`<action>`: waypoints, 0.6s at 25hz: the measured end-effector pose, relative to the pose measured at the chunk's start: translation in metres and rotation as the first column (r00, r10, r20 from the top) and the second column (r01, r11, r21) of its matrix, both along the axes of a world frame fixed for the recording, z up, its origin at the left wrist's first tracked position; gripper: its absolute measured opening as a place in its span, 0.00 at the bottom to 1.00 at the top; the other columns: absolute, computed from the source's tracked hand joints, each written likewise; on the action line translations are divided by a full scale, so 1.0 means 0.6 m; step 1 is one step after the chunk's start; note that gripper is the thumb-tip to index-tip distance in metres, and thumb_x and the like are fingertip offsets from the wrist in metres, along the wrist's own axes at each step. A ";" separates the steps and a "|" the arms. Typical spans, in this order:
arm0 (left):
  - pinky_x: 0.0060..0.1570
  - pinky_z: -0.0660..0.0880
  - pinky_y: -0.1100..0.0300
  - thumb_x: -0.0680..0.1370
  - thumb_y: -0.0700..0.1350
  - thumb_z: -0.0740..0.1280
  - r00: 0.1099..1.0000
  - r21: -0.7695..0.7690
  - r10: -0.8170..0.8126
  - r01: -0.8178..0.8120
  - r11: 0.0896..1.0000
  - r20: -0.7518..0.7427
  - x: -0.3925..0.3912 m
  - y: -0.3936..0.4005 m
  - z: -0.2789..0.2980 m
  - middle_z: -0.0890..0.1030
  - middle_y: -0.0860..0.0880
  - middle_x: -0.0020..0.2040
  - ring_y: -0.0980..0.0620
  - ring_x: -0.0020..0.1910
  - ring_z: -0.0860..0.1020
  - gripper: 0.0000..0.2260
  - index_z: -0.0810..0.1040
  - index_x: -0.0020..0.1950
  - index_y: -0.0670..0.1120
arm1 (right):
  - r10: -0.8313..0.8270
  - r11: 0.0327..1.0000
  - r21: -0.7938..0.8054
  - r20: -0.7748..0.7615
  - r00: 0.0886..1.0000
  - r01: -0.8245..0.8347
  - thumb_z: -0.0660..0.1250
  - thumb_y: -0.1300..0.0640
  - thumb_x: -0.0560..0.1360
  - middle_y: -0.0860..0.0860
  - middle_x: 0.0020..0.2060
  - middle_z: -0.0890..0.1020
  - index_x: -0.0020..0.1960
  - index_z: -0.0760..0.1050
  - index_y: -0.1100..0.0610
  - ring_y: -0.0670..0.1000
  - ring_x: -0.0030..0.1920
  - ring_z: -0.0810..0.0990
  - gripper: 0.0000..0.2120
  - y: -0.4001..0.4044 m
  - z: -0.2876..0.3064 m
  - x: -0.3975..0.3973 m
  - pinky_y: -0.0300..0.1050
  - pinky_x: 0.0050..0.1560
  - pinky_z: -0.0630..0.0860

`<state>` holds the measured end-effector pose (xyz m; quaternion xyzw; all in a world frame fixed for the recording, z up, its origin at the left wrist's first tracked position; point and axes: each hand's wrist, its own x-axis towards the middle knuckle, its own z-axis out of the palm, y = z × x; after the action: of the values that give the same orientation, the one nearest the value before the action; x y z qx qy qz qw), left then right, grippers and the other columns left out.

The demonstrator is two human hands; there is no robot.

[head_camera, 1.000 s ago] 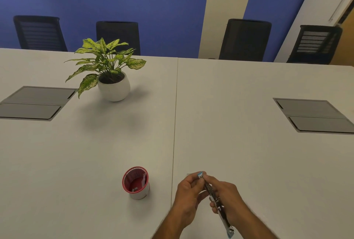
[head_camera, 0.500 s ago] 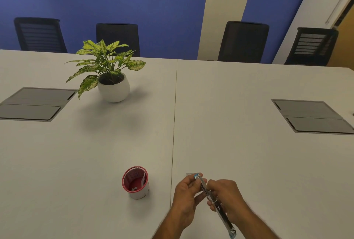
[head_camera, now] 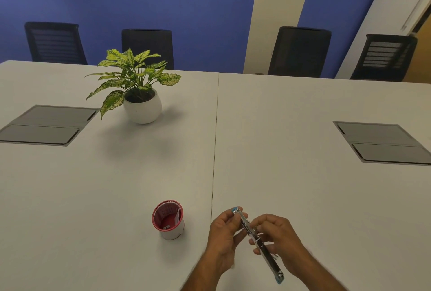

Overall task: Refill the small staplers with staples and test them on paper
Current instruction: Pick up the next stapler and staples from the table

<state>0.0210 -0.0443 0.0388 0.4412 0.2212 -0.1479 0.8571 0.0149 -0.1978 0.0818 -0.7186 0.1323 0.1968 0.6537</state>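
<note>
You are holding a small stapler (head_camera: 257, 243), swung fully open into one long metal strip with blue ends, in both hands above the near edge of the white tabletop (head_camera: 303, 185). Your left hand (head_camera: 225, 237) is gripping the far end, its fingers (head_camera: 235, 215) curled round the strip with the thumb pressing near the blue tip. Your right hand (head_camera: 278, 238) is pinching the middle of the stapler, fingertips bent in against the metal channel, while the near blue end is sticking out below your wrist. Whether a staple strip is sitting between those fingers is too small to tell. Just left of your hands, a small red-rimmed cup (head_camera: 168, 219) is standing upright on the tabletop with small white pieces inside. A potted plant (head_camera: 137, 85) is sitting well beyond it.
</note>
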 end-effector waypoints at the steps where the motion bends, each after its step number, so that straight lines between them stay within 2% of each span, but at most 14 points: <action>1: 0.48 0.83 0.52 0.80 0.39 0.66 1.000 0.000 0.007 -0.007 1.000 -0.005 0.000 0.002 0.000 0.85 0.39 0.54 0.40 0.55 0.83 0.09 0.80 0.59 0.41 | 0.016 1.000 0.011 0.007 1.000 -0.016 0.64 0.65 0.72 0.67 0.41 0.82 0.42 0.83 0.64 0.61 0.39 0.85 0.09 -0.002 -0.001 0.000 0.60 0.43 0.83; 4: 0.45 0.83 0.54 0.81 0.39 0.65 0.998 -0.037 0.053 -0.055 0.998 -0.037 0.003 0.007 -0.002 0.86 0.40 0.53 0.42 0.55 0.83 0.08 0.80 0.59 0.41 | 0.050 0.998 0.045 0.015 0.999 -0.050 0.65 0.61 0.65 0.68 0.44 0.83 0.42 0.84 0.65 0.63 0.45 0.86 0.12 -0.014 -0.010 0.001 0.59 0.44 0.84; 7: 0.43 0.83 0.56 0.81 0.38 0.64 0.997 -0.062 0.066 -0.068 0.996 -0.041 0.006 0.009 -0.003 0.87 0.43 0.49 0.45 0.50 0.84 0.08 0.79 0.59 0.41 | 0.092 0.992 0.082 0.034 0.995 -0.095 0.66 0.64 0.68 0.68 0.47 0.83 0.45 0.85 0.65 0.61 0.45 0.85 0.10 -0.022 -0.023 0.005 0.60 0.47 0.84; 10: 0.45 0.83 0.55 0.80 0.38 0.65 0.997 -0.062 0.068 -0.070 0.996 -0.032 0.009 0.009 -0.004 0.86 0.43 0.50 0.43 0.53 0.83 0.09 0.79 0.59 0.41 | 0.121 0.986 0.116 0.030 0.992 -0.123 0.67 0.58 0.69 0.63 0.48 0.85 0.49 0.85 0.61 0.58 0.46 0.84 0.13 -0.030 -0.037 0.010 0.55 0.48 0.84; 13: 0.45 0.83 0.56 0.81 0.38 0.64 0.997 -0.051 0.074 -0.075 0.996 -0.034 0.012 0.014 -0.005 0.87 0.43 0.48 0.45 0.51 0.84 0.09 0.79 0.59 0.41 | 0.006 0.996 0.087 -0.019 1.000 -0.004 0.70 0.60 0.73 0.59 0.49 0.86 0.50 0.86 0.58 0.57 0.47 0.85 0.08 -0.052 -0.062 0.016 0.51 0.45 0.83; 15: 0.42 0.83 0.58 0.81 0.38 0.64 0.996 -0.048 0.081 -0.083 0.995 -0.039 0.013 0.018 -0.006 0.87 0.45 0.46 0.48 0.47 0.85 0.09 0.79 0.59 0.41 | -0.126 0.989 -0.078 -0.035 0.991 0.123 0.71 0.66 0.73 0.61 0.47 0.86 0.48 0.86 0.58 0.56 0.45 0.85 0.07 -0.073 -0.094 0.015 0.51 0.44 0.83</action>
<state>0.0289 -0.0333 0.0351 0.4073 0.2511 -0.1261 0.8690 0.0238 -0.2418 0.0257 -0.7293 0.1974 0.1649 0.6341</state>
